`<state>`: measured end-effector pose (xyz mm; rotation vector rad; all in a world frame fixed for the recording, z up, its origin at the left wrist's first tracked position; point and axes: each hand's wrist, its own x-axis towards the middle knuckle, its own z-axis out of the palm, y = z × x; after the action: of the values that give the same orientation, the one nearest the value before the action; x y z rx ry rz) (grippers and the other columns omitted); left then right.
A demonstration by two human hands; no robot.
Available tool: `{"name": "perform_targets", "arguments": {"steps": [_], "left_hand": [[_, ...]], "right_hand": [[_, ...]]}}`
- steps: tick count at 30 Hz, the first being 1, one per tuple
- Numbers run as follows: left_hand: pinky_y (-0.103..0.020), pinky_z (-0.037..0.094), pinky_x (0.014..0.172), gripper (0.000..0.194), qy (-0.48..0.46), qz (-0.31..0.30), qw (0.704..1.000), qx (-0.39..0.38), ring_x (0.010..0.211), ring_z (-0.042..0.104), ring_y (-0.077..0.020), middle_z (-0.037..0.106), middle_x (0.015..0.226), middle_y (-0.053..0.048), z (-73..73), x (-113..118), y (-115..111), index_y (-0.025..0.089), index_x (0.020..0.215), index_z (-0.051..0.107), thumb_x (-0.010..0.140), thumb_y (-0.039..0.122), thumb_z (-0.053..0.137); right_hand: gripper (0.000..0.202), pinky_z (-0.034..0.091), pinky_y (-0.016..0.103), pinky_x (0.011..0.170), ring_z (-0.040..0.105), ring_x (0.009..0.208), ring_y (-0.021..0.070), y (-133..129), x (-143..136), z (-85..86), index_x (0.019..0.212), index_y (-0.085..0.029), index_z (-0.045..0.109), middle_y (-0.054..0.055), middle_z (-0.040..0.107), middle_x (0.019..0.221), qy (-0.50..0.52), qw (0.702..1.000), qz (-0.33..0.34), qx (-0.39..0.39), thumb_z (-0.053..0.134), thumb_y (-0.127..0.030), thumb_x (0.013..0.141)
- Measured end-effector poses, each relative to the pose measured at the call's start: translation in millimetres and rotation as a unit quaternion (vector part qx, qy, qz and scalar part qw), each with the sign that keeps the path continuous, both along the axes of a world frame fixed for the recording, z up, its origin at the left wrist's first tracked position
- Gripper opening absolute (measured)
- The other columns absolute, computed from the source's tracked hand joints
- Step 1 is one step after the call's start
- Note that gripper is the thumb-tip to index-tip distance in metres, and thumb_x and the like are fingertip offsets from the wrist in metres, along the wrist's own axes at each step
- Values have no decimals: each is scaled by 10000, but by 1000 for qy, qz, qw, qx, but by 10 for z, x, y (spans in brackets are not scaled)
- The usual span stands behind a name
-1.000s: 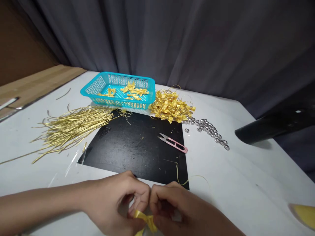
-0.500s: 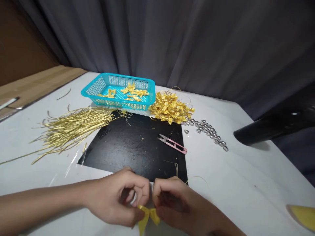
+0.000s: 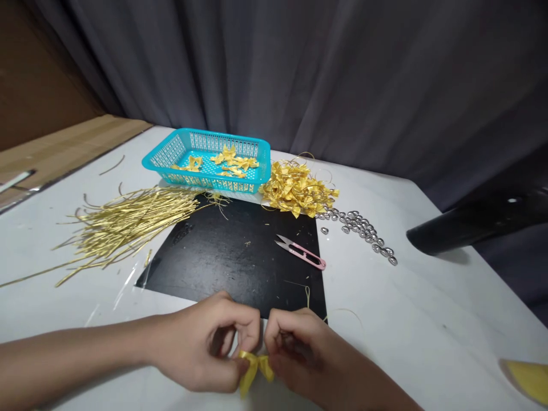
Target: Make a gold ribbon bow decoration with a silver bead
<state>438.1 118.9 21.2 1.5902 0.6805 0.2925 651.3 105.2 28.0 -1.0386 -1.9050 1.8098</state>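
Observation:
Between my two hands, at the bottom middle of the head view, is a yellow ribbon bow (image 3: 254, 365). My left hand (image 3: 214, 342) is closed, its thumb and fingers pinching the bow's left loop. On the other side my right hand (image 3: 299, 354) is closed too, thumb and fingertips on the bow's right loop. One ribbon tail hangs down below the left thumb. The curled fingers hide the far side of the bow. Just beyond the hands is a black mat (image 3: 231, 257) with pink-handled thread snips (image 3: 302, 252) lying on it.
A turquoise basket (image 3: 205, 181) holds several yellow bows. Right of it is a heap of yellow bows (image 3: 297, 191), then scattered silvery beads (image 3: 362, 225). Gold cords (image 3: 137, 220) lie left. A black tube-like object (image 3: 449, 231) juts in at right, near a yellow item (image 3: 528, 377).
The bow has tipped up slightly between my fingers, and its hanging tail looks shorter. Both hands stay almost in the same place.

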Motion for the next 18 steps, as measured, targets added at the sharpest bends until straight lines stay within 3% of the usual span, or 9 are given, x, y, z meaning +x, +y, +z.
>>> {"name": "perform_targets", "arguments": {"steps": [3, 8, 13, 18], "left_hand": [[-133, 281, 404, 256, -1, 48, 999, -23, 447, 384, -49, 446, 564, 95, -2, 16, -25, 211, 754, 414, 646, 122, 628], [-122, 316, 469, 344, -91, 110, 979, -146, 586, 466, -45, 589, 866, 23, -53, 79, -65, 214, 788, 353, 695, 104, 666], [-163, 353, 549, 354, -130, 140, 962, -197, 640, 505, -63, 593, 849, 18, -121, 98, -79, 205, 837, 362, 760, 170, 705], [-171, 341, 555, 388, -131, 142, 960, -203, 605, 453, -48, 549, 814, 40, -134, 85, -75, 211, 837, 354, 753, 207, 733]], "right_hand": [[243, 262, 205, 486, 342, 533, 96, 33, 20, 19, 730, -195, 459, -58, 403, 602, 38, 999, -17, -28, 561, -352, 886], [389, 236, 211, 507, 309, 560, 94, 52, 13, 30, 768, -178, 477, -54, 399, 646, 55, 996, -41, -60, 576, -530, 899], [425, 224, 207, 514, 285, 566, 88, 42, -12, 36, 800, -174, 488, -67, 381, 654, 60, 992, -49, -98, 606, -576, 872], [426, 243, 208, 529, 293, 561, 90, 72, -4, 50, 800, -182, 484, -72, 376, 643, 52, 993, -47, -96, 605, -586, 864]]}}
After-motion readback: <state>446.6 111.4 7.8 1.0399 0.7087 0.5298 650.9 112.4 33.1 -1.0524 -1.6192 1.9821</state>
